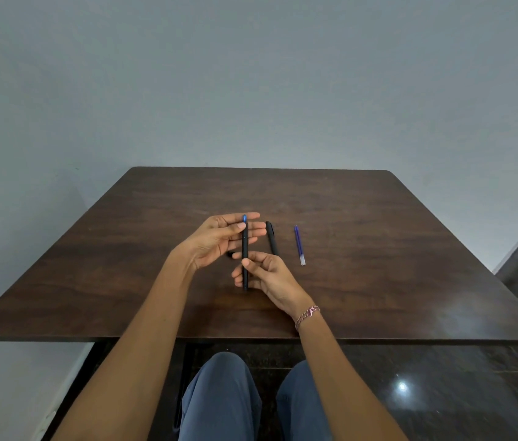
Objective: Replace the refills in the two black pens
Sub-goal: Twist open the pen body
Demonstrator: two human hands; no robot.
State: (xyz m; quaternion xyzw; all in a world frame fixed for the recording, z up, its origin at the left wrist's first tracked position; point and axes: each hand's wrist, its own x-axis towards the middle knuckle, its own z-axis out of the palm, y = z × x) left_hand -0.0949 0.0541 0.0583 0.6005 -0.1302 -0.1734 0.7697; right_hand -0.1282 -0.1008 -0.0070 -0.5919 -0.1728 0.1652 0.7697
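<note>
My right hand (265,276) pinches the lower part of a black pen barrel (245,249), held upright over the table with a blue refill tip (244,218) showing at its far end. My left hand (219,240) is spread behind the barrel's upper part, fingers straight, thumb near the barrel; whether it touches is unclear. A second black pen (272,238) lies on the table just right of my hands. Further right lies a loose blue refill (299,245). A small dark piece (230,254) peeks out under my left hand.
The dark brown wooden table (378,249) stands against a pale wall. Its near edge runs above my knees. A dark glossy floor lies to the right and below.
</note>
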